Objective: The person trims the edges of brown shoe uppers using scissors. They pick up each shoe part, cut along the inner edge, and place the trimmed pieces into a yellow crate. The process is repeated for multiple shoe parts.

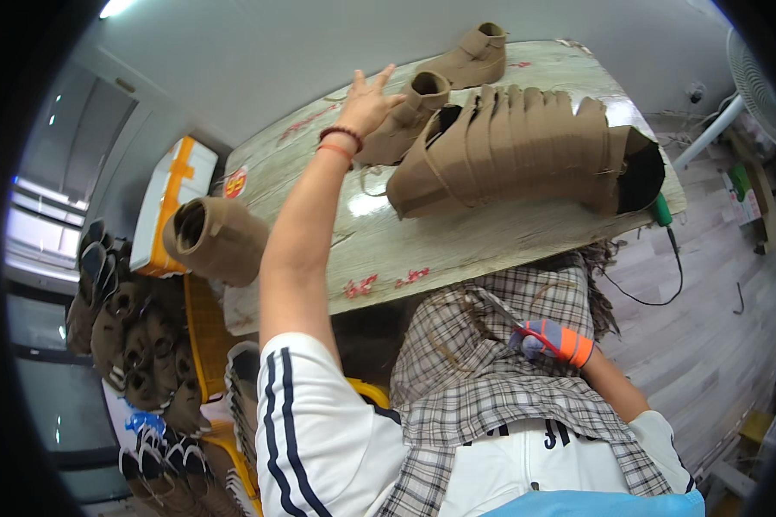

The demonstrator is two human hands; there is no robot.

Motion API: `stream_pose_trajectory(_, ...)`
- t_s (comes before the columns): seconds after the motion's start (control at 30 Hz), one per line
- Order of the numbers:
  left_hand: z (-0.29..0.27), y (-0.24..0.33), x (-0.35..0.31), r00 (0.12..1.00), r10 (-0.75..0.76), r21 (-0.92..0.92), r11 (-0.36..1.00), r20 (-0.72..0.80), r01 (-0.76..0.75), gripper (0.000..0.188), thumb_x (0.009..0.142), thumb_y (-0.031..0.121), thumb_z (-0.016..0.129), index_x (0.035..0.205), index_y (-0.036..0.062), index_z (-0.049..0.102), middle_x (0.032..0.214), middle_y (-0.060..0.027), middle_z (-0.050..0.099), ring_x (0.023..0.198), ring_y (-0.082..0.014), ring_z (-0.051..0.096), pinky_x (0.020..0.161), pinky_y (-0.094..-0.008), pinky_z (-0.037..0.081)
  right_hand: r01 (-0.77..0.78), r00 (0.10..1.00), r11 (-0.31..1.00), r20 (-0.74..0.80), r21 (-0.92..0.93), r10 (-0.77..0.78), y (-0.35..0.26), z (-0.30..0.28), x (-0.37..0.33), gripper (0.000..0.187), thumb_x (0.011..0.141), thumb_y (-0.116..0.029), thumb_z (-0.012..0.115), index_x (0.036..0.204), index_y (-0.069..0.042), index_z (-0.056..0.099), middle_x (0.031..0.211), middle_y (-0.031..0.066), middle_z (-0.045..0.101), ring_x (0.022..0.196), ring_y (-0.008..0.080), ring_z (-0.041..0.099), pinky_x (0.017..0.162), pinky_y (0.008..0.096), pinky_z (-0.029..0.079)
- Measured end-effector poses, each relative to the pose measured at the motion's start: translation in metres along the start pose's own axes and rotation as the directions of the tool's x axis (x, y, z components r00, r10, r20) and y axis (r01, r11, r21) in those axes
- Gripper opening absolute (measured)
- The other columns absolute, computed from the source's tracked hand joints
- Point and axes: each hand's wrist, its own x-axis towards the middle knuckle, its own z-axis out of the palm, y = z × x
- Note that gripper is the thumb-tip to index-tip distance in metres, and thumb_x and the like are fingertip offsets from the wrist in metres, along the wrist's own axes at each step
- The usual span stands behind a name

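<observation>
My left hand [369,105] is stretched out over the far part of the table, bare, with fingers spread and nothing in them. Just under and beside it stands a brown ankle-high shoe upper [405,129]. Behind that is a second brown upper [470,62]. A long row of nested brown pieces [526,159] lies to the right, showing a black inside at its right end. My right hand [550,341], in a grey and orange glove, rests at my lap closed around red-handled scissors [498,306], blades pointing up and left.
Another brown upper [224,239] stands at the left edge of the table [319,276]. Beyond it are a white and orange box [179,185] and piled shoes [142,345]. A green-handled tool [661,211] with a black cord hangs at the right edge, near a white fan [763,86].
</observation>
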Motion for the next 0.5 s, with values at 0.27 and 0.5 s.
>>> stream_pose_trajectory(0.27, 0.027, -0.032, 0.046, 0.965, -0.253, 0.211, 0.941, -0.072, 0.263, 0.045, 0.084, 0.041, 0.056, 0.111, 0.0071, 0.067, 0.112, -0.0235, 0.062, 0.112, -0.0410, 0.052, 0.097, -0.0427, 0.043, -0.020, 0.996, 0.998, -0.087, -0.063, 0.015, -0.017, 0.007, -0.006, 0.025, 0.087, -0.011, 0.046, 0.101, 0.003, 0.062, 0.069, 0.0008, 0.054, 0.061, 0.0097, 0.053, 0.059, 0.0228, 0.044)
stream_pose_trajectory(0.5, -0.127, -0.157, -0.130, 0.886, -0.356, 0.142, 0.901, -0.296, 0.409, 0.026, 0.082, 0.014, 0.055, 0.100, 0.0012, 0.069, 0.097, -0.0152, 0.069, 0.092, -0.0286, 0.064, 0.086, -0.0362, 0.050, 0.021, 0.999, 0.997, -0.035, -0.081, -0.024, 0.002, 0.009, 0.001, 0.037, 0.088, -0.028, 0.057, 0.105, 0.004, 0.059, 0.066, -0.0031, 0.051, 0.062, 0.0075, 0.050, 0.060, 0.0219, 0.043)
